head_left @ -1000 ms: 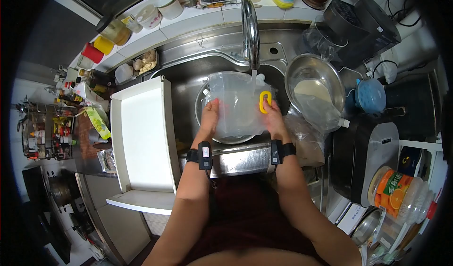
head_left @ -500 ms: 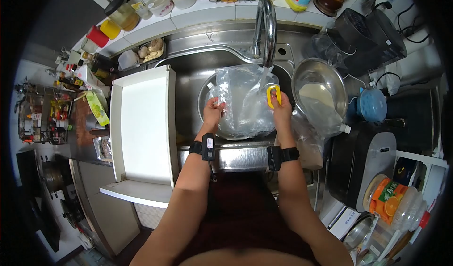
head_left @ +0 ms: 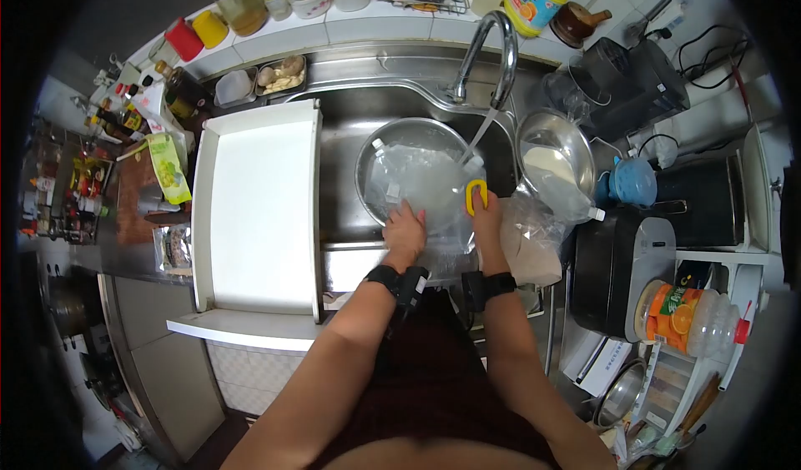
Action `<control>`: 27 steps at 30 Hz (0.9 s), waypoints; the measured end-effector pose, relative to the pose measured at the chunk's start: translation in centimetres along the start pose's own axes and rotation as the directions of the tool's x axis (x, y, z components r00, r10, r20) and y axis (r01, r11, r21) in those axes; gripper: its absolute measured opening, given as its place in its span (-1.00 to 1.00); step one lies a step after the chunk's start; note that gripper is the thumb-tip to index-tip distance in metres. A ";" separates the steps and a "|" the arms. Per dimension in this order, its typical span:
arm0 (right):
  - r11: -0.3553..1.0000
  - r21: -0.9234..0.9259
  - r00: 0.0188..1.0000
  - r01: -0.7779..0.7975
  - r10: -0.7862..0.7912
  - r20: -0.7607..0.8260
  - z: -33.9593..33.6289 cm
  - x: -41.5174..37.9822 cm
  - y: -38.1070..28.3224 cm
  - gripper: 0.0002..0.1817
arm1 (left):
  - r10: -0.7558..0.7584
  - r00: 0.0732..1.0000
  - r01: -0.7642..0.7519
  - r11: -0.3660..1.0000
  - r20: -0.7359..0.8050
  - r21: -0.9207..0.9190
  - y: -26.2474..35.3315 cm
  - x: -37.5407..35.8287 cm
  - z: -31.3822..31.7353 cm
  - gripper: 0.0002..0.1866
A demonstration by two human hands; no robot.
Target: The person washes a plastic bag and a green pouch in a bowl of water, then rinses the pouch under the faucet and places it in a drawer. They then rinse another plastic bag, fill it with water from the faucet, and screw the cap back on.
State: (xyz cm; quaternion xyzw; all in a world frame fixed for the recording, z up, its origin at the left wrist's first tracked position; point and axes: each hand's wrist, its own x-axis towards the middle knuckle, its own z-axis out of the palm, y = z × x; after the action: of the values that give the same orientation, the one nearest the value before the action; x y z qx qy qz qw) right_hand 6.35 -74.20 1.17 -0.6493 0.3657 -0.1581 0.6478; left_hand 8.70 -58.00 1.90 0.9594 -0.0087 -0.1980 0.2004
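A clear plastic bag (head_left: 425, 178) with a white cap lies across a round metal basin (head_left: 365, 188) in the sink. Water runs from the curved faucet (head_left: 499, 53) onto the bag's right side. My left hand (head_left: 405, 231) rests on the bag's lower left part, fingers spread. In my right hand (head_left: 486, 213) is a yellow ring-shaped handle (head_left: 476, 196), held at the bag's right edge; what is attached to it is hard to make out.
Left of the basin stands a large white tray (head_left: 263, 211). To the right are a metal bowl (head_left: 594, 157) holding another capped bag, a crumpled clear bag (head_left: 534, 241) and a black appliance (head_left: 609, 278). Jars line the back ledge.
My left hand has moved right and down and its fingers have spread on the bag. The bag has sunk lower into the basin. The view has shifted slightly.
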 end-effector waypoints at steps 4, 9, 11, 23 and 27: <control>0.996 -0.084 0.999 -0.035 0.036 0.002 -1.0 -2.2 2.1 -0.65 | 0.110 0.987 -0.099 0.991 -0.118 0.092 -2.1 -0.9 0.4 -0.54; 0.925 -0.360 0.992 0.121 -0.126 0.011 -1.1 -3.0 3.4 -0.65 | 0.172 0.951 -0.170 0.985 -0.259 0.028 -3.5 -0.8 -0.2 -0.63; 0.845 -0.489 0.968 0.214 -0.250 -0.009 -0.9 -4.2 3.4 -0.66 | 0.198 0.929 -0.198 0.980 -0.312 0.032 -3.6 -0.9 0.0 -0.65; 0.695 -0.656 0.932 0.295 -0.362 0.036 -0.4 -5.9 1.8 -0.66 | 0.194 0.932 -0.215 0.976 -0.306 -0.037 -3.6 -1.1 -0.3 -0.66; 0.701 -0.669 0.951 0.246 -0.309 0.026 -0.3 -5.8 1.6 -0.65 | 0.196 0.929 -0.215 0.976 -0.314 -0.025 -3.6 -1.1 -0.2 -0.66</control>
State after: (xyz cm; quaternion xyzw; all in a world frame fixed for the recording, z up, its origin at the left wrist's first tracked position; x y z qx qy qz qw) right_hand 1.74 -70.30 1.24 -0.8770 0.3238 -0.1418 0.3255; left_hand 7.57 -54.53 1.06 0.9661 -0.0717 -0.0230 0.2471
